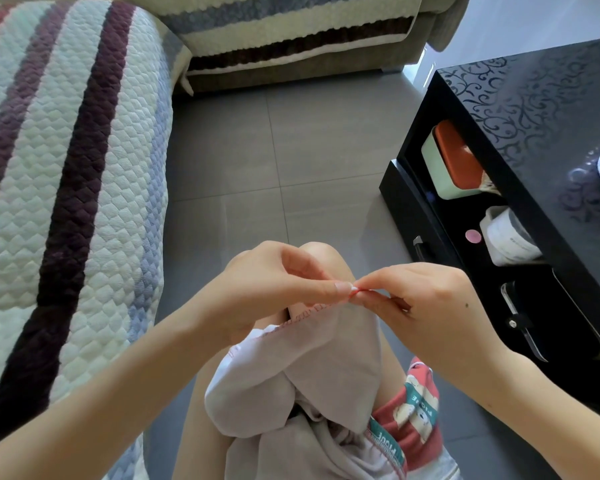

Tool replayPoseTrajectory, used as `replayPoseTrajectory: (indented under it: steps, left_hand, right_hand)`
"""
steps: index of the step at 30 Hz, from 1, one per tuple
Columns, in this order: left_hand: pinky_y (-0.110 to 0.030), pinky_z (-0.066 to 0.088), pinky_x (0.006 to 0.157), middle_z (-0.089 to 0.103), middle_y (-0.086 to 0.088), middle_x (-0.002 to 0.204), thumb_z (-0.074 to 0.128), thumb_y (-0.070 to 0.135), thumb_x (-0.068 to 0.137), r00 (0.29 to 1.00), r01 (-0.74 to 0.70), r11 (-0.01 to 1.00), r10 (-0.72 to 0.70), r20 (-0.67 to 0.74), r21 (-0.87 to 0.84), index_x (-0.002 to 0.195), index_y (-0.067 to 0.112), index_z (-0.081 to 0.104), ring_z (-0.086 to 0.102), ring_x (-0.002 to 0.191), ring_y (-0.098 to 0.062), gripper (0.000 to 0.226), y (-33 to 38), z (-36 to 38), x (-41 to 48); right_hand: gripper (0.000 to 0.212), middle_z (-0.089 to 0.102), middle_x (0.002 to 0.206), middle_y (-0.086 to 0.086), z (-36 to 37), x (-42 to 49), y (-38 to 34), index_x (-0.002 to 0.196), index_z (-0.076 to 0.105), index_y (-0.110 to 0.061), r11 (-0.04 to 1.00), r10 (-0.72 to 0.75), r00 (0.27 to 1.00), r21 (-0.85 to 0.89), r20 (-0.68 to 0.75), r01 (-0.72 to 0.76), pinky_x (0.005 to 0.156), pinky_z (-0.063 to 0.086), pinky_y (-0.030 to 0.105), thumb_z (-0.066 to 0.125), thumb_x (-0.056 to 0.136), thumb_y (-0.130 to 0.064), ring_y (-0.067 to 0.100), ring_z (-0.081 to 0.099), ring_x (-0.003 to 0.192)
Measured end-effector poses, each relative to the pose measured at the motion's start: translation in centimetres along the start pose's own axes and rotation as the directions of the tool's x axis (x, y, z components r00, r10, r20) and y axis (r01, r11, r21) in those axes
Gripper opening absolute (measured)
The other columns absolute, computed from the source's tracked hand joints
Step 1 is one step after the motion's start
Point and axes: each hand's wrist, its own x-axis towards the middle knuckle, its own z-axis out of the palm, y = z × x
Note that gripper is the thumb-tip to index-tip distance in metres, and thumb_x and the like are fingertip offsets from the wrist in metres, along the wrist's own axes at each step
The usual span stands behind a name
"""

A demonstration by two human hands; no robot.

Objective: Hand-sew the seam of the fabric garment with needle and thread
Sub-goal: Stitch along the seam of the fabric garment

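Pale garment [326,358] is lying draped over the knee [317,251]. Left hand [274,289] and right hand [420,299] are pinching the garment at its red-stitched seam [305,315], fingertips meeting. Needle not discernible. Striped sofa cover [66,168] is sitting left, black table [534,98] right.

A home living room: a sofa [291,46] with striped quilted covers [66,168], a grey tiled floor [274,161] and a glossy black coffee table [534,109].

Printed shorts [417,401]: "PIQUE" on teal bands, upside down, seen twice. White tub [508,239] label illegible.
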Motion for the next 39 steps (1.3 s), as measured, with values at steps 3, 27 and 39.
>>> replayPoseTrajectory:
  steps: [3, 27, 39]
  left_hand:
    - [-0.050, 0.052, 0.094, 0.074, 0.003, 0.078, 0.079, 0.060, 0.055, 1.000, 0.011, 0.999, -0.011, -0.003, 0.044, 0.073, 0.024, 0.078, 0.065, 0.084, -0.014, 0.040, 0.2, 0.1, 0.1]
    - [-0.027, 0.042, 0.066, 0.063, -0.004, 0.066, 0.070, 0.008, 0.076, 0.973, 0.228, 0.861, -0.190, 0.129, -0.454, 0.049, 0.015, 0.066, 0.057, 0.065, -0.016, 0.029, -0.9, -0.3, 0.2]
    - [-0.027, 0.044, 0.066, 0.067, -0.009, 0.075, 0.070, 0.015, 0.078, 0.969, 0.249, 0.860, -0.222, 0.113, -0.445, 0.062, 0.011, 0.069, 0.060, 0.068, -0.019, 0.017, -0.9, -0.4, 0.2]
  right_hand:
    - [0.028, 0.068, 0.062, -0.004, 0.0, 0.1, 0.1, 0.074, 0.074, -0.014, 1.000, -0.009, 1.000, -0.024, 0.004, 0.009, 0.043, 0.048, 0.032, 0.061, 0.085, -0.036, 0.016, 0.061, 0.051]
    - [0.007, 0.028, 0.049, -0.008, -3.5, 1.4, -1.6, 0.071, 0.072, -0.025, 0.715, 0.104, 0.900, 0.597, 0.423, -0.363, 0.048, 0.024, 0.010, 0.079, 0.071, -0.028, 0.003, 0.023, 0.047]
    - [0.006, 0.026, 0.049, -0.001, -4.0, 1.4, -0.4, 0.073, 0.073, -0.016, 0.738, 0.079, 0.796, 0.501, 0.601, -0.452, 0.049, 0.022, 0.013, 0.075, 0.075, -0.021, 0.004, 0.022, 0.047]
